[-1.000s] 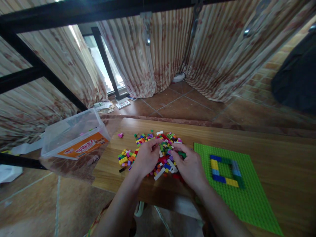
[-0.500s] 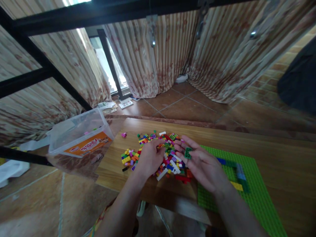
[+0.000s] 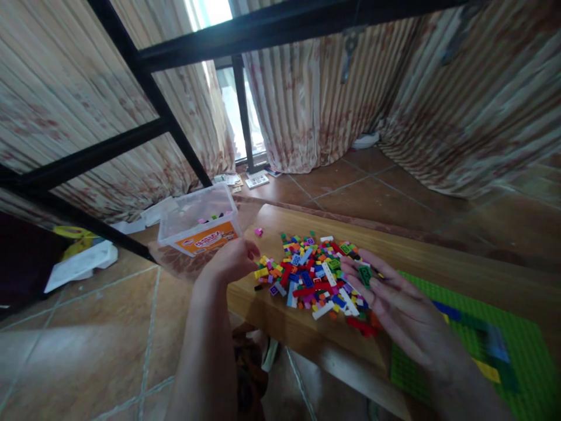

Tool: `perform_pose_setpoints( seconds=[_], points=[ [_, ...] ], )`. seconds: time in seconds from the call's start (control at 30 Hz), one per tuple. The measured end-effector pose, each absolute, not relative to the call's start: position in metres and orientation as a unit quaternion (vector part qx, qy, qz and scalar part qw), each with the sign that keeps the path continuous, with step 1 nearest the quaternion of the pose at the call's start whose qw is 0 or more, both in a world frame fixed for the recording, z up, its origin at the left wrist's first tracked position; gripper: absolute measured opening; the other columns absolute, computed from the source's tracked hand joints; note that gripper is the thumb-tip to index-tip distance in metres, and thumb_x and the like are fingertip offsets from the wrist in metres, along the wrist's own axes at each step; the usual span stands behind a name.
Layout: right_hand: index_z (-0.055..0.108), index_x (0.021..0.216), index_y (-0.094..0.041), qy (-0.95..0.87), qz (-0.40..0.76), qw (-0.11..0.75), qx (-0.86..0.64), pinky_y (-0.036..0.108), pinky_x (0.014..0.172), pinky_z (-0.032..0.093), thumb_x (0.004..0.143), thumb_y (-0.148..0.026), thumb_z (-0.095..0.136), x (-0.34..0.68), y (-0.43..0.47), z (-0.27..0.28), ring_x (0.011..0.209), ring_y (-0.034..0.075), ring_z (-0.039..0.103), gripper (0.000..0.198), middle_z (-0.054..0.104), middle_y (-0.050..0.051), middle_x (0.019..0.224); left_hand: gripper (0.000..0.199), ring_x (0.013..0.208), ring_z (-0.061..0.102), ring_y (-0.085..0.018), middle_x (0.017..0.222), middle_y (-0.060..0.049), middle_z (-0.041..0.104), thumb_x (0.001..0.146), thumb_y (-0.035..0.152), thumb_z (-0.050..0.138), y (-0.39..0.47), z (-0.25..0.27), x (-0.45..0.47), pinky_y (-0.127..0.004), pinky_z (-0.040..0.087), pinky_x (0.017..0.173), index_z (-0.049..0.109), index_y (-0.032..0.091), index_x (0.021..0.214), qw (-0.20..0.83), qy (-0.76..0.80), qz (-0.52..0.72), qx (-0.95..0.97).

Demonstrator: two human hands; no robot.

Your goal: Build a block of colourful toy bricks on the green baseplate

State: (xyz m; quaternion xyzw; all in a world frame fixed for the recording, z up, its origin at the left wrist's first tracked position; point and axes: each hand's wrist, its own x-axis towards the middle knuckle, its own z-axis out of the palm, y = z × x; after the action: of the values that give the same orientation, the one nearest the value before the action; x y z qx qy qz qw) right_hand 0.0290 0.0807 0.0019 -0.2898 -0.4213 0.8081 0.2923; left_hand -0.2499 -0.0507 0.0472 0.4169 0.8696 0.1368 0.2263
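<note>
evidently, your right hand (image 3: 407, 307) lightly grips a dark green brick (image 3: 364, 276) at the brick pile (image 3: 311, 278)'s right edge, perhaps for easy turning; your left hand (image 3: 231, 261) curls by the opposite edge, its hold unclear.

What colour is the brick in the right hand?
Dark green; the brick in the right hand shows best in the head view.

Green plastic brick (image 3: 364, 276) in the right grip (image 3: 407, 304), studded plastic baseplate (image 3: 528, 348) below it, smooth wood-grain worktop (image 3: 315, 225) between grips, clear plastic tub (image 3: 205, 238) beyond the left grip (image 3: 232, 260)
</note>
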Motion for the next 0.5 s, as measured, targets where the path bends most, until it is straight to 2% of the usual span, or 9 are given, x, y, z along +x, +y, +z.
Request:
perform_pose_setpoints(
  seconds=[0.13,0.3,0.4,0.5],
  points=[
    [0.069,0.118,-0.03,-0.435,0.794,0.293,-0.308,0.042,0.112,0.042,0.072,-0.027,0.077,0.031,0.082,-0.001,0.128,0.026,0.055,0.047,0.067,0.007,0.129,0.029,0.066,0.061,-0.017,0.075,-0.003,0.071,0.058,0.01,0.066,-0.053,0.034,-0.252,-0.023,0.039,0.058,0.075,0.018,0.085,0.233,0.875,0.101,0.411],
    [0.069,0.12,-0.032,-0.453,0.782,0.289,-0.316,0.042,0.108,0.046,0.072,-0.028,0.077,0.034,0.084,-0.004,0.123,0.026,0.059,0.048,0.067,0.006,0.127,0.028,0.065,0.056,-0.016,0.073,-0.001,0.067,0.051,0.018,0.078,-0.048,0.025,-0.251,-0.024,0.034,0.055,0.071,0.019,0.079,0.24,0.869,0.072,0.427],
    [0.069,0.119,-0.032,-0.458,0.776,0.295,-0.317,0.041,0.107,0.047,0.072,-0.028,0.077,0.034,0.084,-0.004,0.121,0.025,0.06,0.048,0.068,0.005,0.125,0.025,0.066,0.056,-0.017,0.073,-0.001,0.066,0.054,0.024,0.08,-0.046,0.026,-0.25,-0.025,0.034,0.055,0.07,0.019,0.076,0.228,0.87,0.035,0.436],
    [0.07,0.117,-0.032,-0.455,0.778,0.296,-0.316,0.038,0.106,0.048,0.072,-0.028,0.078,0.033,0.083,-0.002,0.121,0.024,0.059,0.046,0.067,0.004,0.125,0.032,0.073,0.059,-0.019,0.081,-0.003,0.067,0.055,0.028,0.082,-0.043,0.028,-0.249,-0.025,0.036,0.057,0.07,0.018,0.084,0.221,0.874,0.007,0.433]
  ],
)
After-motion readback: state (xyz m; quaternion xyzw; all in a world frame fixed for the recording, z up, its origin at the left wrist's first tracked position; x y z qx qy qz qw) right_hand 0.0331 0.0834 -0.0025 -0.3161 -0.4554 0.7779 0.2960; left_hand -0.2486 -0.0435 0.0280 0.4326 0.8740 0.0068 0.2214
